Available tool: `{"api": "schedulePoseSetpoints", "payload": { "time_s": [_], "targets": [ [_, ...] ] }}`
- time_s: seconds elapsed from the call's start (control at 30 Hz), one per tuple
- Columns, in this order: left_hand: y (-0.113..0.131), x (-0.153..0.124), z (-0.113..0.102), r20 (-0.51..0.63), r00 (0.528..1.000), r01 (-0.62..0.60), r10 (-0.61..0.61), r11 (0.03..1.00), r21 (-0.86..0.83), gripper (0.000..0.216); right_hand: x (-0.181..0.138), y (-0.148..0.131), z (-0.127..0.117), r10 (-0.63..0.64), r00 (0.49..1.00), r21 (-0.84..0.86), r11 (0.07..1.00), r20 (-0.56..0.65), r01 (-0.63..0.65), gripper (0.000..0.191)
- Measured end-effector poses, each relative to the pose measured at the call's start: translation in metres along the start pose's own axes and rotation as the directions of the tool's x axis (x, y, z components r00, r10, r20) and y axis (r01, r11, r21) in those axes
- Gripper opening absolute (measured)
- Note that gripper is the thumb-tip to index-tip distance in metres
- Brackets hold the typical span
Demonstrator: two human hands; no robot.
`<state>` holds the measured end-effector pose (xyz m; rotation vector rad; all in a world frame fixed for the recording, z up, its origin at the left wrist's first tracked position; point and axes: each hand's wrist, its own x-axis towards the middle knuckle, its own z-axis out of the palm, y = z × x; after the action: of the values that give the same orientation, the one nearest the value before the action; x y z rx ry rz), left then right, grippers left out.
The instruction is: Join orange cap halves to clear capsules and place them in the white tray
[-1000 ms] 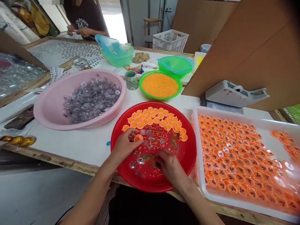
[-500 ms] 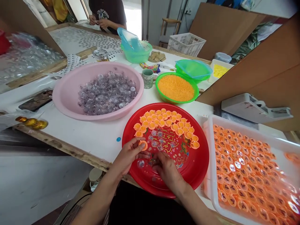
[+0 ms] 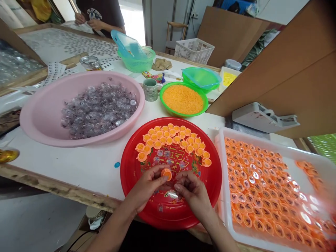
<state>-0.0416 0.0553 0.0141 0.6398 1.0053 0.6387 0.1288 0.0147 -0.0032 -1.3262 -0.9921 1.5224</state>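
My left hand (image 3: 152, 181) pinches a small round orange cup (image 3: 166, 174) between thumb and fingers, over the red tray (image 3: 128, 171). Close to it on the right, my right hand (image 3: 193, 192) has its fingers curled in towards the thumb; whatever lies between the fingertips is too small or clear to make out. Orange cups with yellow-orange filling (image 3: 157, 144) stand in an arc along the far half of the tray. Several clear domed pieces (image 3: 167, 154) lie on the tray's printed middle.
A pink basin (image 3: 39, 115) of clear capsules stands left, a mug (image 3: 150, 91) and a green bowl (image 3: 168, 108) of orange granules behind. At right, a white bin (image 3: 223, 164) holds rows of orange pieces. Cardboard (image 3: 262, 77) rises behind it. Across the table is another person (image 3: 102, 15).
My right hand has risen from the tray surface, and both hands now meet near the orange cup. The camera view has turned right, shifting everything leftward.
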Motion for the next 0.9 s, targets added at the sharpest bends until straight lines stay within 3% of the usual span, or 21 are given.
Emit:
{"api": "schedulePoseSetpoints", "payload": {
  "time_s": [0.13,0.3,0.5,0.6,0.8,0.9],
  "targets": [
    [-0.002,0.003,0.006,0.014,1.0,0.024,-0.024,1.0,-0.009,0.042,-0.001,-0.005,-0.007,-0.07,0.997,0.037,0.997,-0.039,0.072,0.02],
    [-0.003,0.004,0.005,-0.032,0.999,0.008,-0.007,0.999,0.045,0.044,-0.002,-0.002,-0.013,0.019,1.0,0.123,0.992,-0.021,-0.016,0.028],
    [-0.005,0.002,0.007,-0.052,0.998,0.022,-0.022,1.0,-0.009,0.045,-0.002,-0.001,-0.015,0.007,1.0,0.251,0.968,0.0,-0.007,0.024],
    [-0.006,0.003,0.009,-0.041,0.998,0.046,-0.047,0.999,-0.023,0.046,-0.001,0.0,-0.017,0.015,1.0,0.232,0.973,-0.012,-0.012,0.022],
    [-0.009,0.004,0.017,0.023,1.0,0.011,-0.011,1.0,-0.014,0.047,0.002,0.007,-0.025,-0.06,0.987,-0.022,0.998,-0.148,0.057,0.017],
    [-0.009,0.004,0.019,0.057,0.998,-0.019,0.019,1.0,-0.009,0.044,0.004,0.008,-0.026,0.037,0.992,0.131,0.991,-0.12,-0.021,0.021]
  ]
}}
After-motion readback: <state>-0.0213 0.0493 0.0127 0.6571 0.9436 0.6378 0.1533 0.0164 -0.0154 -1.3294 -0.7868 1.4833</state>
